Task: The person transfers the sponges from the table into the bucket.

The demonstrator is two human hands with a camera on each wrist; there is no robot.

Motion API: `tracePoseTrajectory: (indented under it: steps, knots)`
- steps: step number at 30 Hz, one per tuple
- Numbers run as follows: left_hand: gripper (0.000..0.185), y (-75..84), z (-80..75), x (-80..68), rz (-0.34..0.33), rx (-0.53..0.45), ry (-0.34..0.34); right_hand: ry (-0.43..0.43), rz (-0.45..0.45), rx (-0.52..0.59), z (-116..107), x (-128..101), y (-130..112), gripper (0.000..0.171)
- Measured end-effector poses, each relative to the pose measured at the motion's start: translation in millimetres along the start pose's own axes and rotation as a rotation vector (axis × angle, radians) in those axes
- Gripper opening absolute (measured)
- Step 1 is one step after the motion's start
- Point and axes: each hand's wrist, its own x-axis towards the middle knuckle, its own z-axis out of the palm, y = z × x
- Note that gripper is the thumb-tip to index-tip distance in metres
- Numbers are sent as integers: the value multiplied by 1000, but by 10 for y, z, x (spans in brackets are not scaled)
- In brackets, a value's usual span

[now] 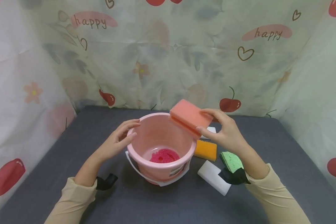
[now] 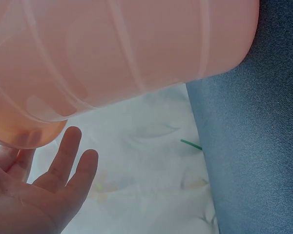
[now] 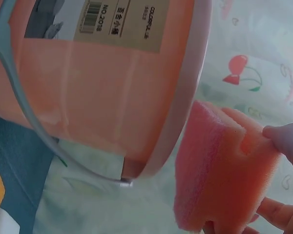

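Beige long sleeves [image 1: 277,196], black wrist straps [image 1: 106,182], bare hands

The backdrop cloth [image 1: 168,56] is showing the word "happy" twice in brown script, each on a pink blotch: one upper left [image 1: 91,21], one upper right [image 1: 268,32]. The pink bucket [image 3: 112,97] is carrying a tan label [image 3: 119,22] with a barcode, reading "NO.2018" and "COLORFUL LIFE"; its line of Chinese characters is too small to read.
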Motion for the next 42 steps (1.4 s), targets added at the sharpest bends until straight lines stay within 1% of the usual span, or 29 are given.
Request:
tracePoseTrajectory:
  steps: [4, 11, 17, 21, 27, 35, 42]
  knots:
    - [42, -4, -2, 0, -1, 1, 0, -22, 3, 16, 49, 3, -34, 48]
    - [42, -6, -3, 3, -4, 7, 1, -37, -27, 18, 143, 8, -68, 48]
    - [42, -7, -1, 6, -9, 2, 0, -55, -37, 42, 207, 14, -89, 48]
    - [42, -8, -2, 6, -12, 7, 1, -73, -61, 58, 241, 14, -106, 49]
    - [43, -10, 0, 5, -14, 4, 1, -78, -111, 47, 291, 21, -139, 50]
    - [43, -11, -1, 3, -7, 2, 2, -116, -103, 62, 354, 33, -177, 53]
    - [43, -13, -1, 4, -5, 2, 2, -145, -110, 51, 415, 49, -155, 53]
